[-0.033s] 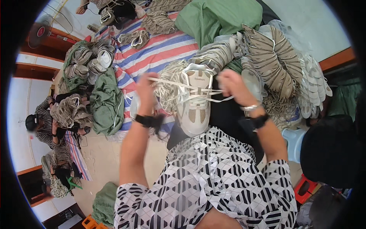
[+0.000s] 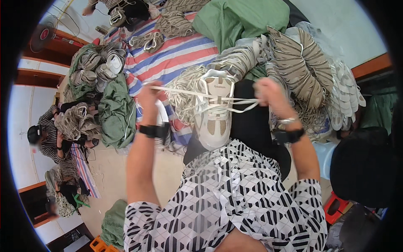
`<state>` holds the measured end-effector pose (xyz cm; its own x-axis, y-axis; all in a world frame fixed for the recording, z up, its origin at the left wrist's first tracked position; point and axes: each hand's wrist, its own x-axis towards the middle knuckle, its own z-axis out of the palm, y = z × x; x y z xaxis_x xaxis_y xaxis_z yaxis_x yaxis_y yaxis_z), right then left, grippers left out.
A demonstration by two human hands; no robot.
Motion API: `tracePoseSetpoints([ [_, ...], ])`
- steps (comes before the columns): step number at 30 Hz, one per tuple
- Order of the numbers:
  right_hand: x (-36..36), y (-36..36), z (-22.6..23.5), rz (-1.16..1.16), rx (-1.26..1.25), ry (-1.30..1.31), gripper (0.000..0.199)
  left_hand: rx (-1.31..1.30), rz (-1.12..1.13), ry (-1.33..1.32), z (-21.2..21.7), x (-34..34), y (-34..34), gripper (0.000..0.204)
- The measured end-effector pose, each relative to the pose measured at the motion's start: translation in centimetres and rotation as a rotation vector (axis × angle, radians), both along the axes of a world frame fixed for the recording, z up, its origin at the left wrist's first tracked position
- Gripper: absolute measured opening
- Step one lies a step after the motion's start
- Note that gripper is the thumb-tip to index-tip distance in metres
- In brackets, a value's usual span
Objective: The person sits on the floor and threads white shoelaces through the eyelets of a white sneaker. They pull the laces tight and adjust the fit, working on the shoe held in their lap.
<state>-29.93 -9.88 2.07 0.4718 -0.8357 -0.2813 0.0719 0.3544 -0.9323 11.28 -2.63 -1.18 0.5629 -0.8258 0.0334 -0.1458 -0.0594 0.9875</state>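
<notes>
Cream and beige sneaker (image 2: 216,113) rests upright on the person's lap, toe toward the patterned black-and-white garment (image 2: 235,197). White lace (image 2: 197,94) runs taut across its eyelets, pulled out to both sides. Left hand (image 2: 149,98), left of the sneaker, fingers closed, pinching one lace end. Right hand (image 2: 268,94), right of the sneaker, fisted around the other end. Heap of loose white laces (image 2: 184,90) just behind the sneaker on the striped tarp (image 2: 168,59). Stacked beige sneakers (image 2: 302,63) beyond the sneaker, to its right.
</notes>
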Motion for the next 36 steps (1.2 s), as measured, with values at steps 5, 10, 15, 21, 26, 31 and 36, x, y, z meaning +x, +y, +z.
tracePoseSetpoints([
  [5,-22.8,-0.2,-7.0,-0.571,0.029,0.089,0.016,0.25,0.169,0.343,1.3,19.5,6.9,0.026],
  [10,-17.2,2.1,-7.0,-0.33,0.032,0.36,0.015,0.889,-0.243,-0.586,-0.5,11.3,5.2,0.033],
  [15,-3.9,2.4,-1.7,-0.17,-0.666,0.64,0.011,-0.09,-0.415,-0.787,4.4,-7.4,1.5,0.025],
  [21,4.0,3.0,0.9,0.073,-0.598,0.431,0.012,-0.051,-0.715,-1.052,6.2,-14.4,0.6,0.023],
  [26,5.0,1.4,-1.1,0.219,-0.746,0.629,0.011,0.067,-0.816,-0.927,7.1,-14.1,0.1,0.019],
  [31,1.7,-0.5,-0.4,0.215,-0.142,0.166,0.012,0.072,-1.016,-0.856,7.7,-11.1,-1.3,0.015],
  [36,-8.8,-2.0,-4.6,-0.173,0.2,0.053,0.013,0.033,-0.94,-0.868,6.8,-11.2,-0.2,0.016],
])
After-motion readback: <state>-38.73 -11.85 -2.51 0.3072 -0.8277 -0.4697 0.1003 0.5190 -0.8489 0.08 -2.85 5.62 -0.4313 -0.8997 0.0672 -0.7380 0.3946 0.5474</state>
